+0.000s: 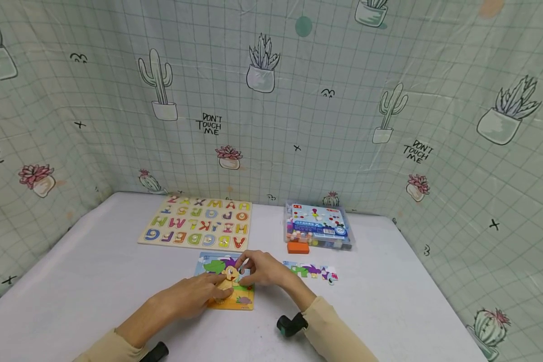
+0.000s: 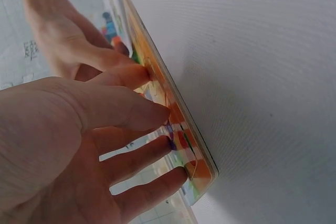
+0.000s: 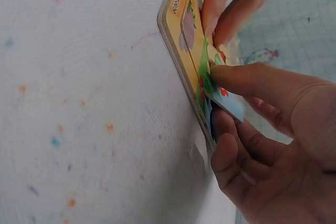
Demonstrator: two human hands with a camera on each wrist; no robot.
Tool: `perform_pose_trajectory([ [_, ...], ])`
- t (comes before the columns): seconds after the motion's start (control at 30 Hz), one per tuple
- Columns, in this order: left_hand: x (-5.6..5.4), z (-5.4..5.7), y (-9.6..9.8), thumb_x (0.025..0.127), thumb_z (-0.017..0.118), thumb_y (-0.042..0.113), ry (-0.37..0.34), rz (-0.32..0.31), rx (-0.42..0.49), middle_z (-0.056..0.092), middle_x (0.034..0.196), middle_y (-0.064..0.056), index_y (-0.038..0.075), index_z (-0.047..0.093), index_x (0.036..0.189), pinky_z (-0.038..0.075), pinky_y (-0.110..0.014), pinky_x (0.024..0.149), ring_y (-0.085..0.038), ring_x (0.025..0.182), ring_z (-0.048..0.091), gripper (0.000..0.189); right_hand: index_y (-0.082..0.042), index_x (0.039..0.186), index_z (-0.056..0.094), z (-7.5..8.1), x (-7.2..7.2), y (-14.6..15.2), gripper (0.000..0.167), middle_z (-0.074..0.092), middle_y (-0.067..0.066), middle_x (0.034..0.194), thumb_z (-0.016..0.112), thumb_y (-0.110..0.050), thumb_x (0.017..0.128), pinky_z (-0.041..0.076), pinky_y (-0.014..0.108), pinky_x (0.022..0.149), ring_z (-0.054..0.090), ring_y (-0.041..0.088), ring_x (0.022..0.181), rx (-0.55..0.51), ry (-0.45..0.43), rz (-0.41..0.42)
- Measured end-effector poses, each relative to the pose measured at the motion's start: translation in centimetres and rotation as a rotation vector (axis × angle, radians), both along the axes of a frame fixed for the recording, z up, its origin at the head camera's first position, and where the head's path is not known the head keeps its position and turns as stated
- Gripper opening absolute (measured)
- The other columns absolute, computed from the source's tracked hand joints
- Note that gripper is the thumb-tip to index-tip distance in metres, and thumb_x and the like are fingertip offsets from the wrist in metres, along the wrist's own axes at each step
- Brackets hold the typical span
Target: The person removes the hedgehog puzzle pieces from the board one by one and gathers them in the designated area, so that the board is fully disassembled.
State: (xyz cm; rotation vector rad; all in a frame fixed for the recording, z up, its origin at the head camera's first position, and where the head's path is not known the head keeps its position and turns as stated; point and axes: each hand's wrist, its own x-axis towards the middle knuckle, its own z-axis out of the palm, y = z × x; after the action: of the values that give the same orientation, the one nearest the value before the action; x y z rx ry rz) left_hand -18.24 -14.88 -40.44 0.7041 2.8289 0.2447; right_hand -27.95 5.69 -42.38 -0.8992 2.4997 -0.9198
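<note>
A cartoon jigsaw puzzle board [image 1: 233,303] with an orange and yellow lower part lies flat on the white table. My left hand [image 1: 192,296] reaches over its left side. In the left wrist view, the spread thumb and fingers [image 2: 149,188] touch the picture surface. On the right side of the board, my right hand [image 1: 263,269] pinches a puzzle piece [image 3: 231,104] with blue, green and red on it. That piece tilts up from the board, its lower edge close against the neighbouring pieces. Right of the board lie several joined puzzle pieces [image 1: 314,272].
Behind the puzzle lies a wooden alphabet board [image 1: 194,245] with coloured letters. A clear plastic box [image 1: 319,226] with a printed blue sheet stands at the back right, an orange block [image 1: 298,248] in front of it. A patterned curtain [image 1: 271,120] hangs behind the table.
</note>
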Motion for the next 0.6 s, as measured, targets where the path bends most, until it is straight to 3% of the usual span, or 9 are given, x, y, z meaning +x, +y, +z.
perform_pose_trajectory([
  [0.2,0.0,0.0,0.0,0.098,0.057,0.008,0.004,0.002,-0.001,0.050,0.148,-0.007,0.032,0.066,0.128,0.046,-0.066,0.098,-0.034,0.138,0.046,0.040,-0.015,0.112,0.068,0.0,-0.1,0.7,0.022,0.069,0.007,0.107,0.067,-0.008,0.091,0.050,0.018,0.064,0.060,0.010,0.083,-0.025,0.011,0.045],
  [0.33,0.0,0.0,0.1,0.098,0.056,0.009,-0.004,0.013,-0.001,0.050,0.149,-0.007,0.033,0.066,0.128,0.045,-0.066,0.099,-0.033,0.139,0.045,0.039,-0.014,0.113,0.070,0.1,-0.1,1.1,0.022,0.070,0.006,0.100,0.060,-0.006,0.095,0.047,0.019,0.055,0.056,0.010,0.072,-0.052,-0.004,0.056],
  [0.6,0.0,0.0,0.2,0.098,0.057,0.008,0.003,0.012,-0.004,0.051,0.148,-0.006,0.033,0.067,0.127,0.045,-0.064,0.101,-0.033,0.139,0.046,0.039,-0.013,0.113,0.071,0.2,-0.1,1.5,0.021,0.070,0.004,0.094,0.059,-0.007,0.096,0.047,0.020,0.056,0.055,0.009,0.069,-0.082,-0.005,0.032],
])
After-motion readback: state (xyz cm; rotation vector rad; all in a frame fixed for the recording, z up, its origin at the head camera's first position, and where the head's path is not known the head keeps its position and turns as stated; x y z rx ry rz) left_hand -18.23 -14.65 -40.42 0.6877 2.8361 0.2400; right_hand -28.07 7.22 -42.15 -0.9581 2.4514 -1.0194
